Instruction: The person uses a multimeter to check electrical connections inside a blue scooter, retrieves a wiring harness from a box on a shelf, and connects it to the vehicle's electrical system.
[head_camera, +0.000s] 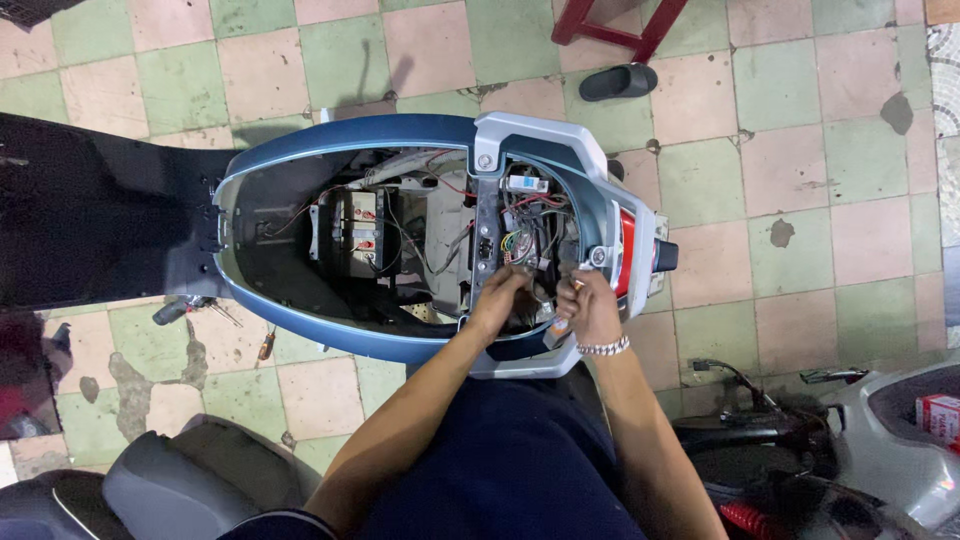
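Left hand (497, 300) reaching into the rear of the open scooter body (300, 150), fingers curled down among the wire bundle (520, 245); whether pinching a wire or only resting there, cannot tell, fingertips hidden in the tangle. Right hand (588, 305) just beside, fingers pressed together around a small orange-tipped tool (574, 287), its far end lost among the wiring. Beaded bracelet (603, 348) on the right wrist. Both hands close together at the near rim of the grey rear frame (530, 135), near the red tail light (628, 245). Inside the blue shell, seat and storage tub lifted away, contents laid bare: battery pack (357, 232) with red terminals sitting in the middle of the cavity, thin red and black leads running from it toward the rear; a small white box (527, 184) mounted under the grey frame; coloured wires, green, yellow and red, bunched just ahead of the left hand. Front part of the cavity dark and mostly bare. Black footboard (90, 220) stretching off to the left. On the checked pink and green tile floor (780, 150), a screwdriver (266, 345) with an orange handle lying near the blue shell, a black sandal (618, 80) beside the legs of a red stool (620, 25). Grey seat of a second scooter (190, 485) at lower left, part of a third scooter (880, 440) at lower right.
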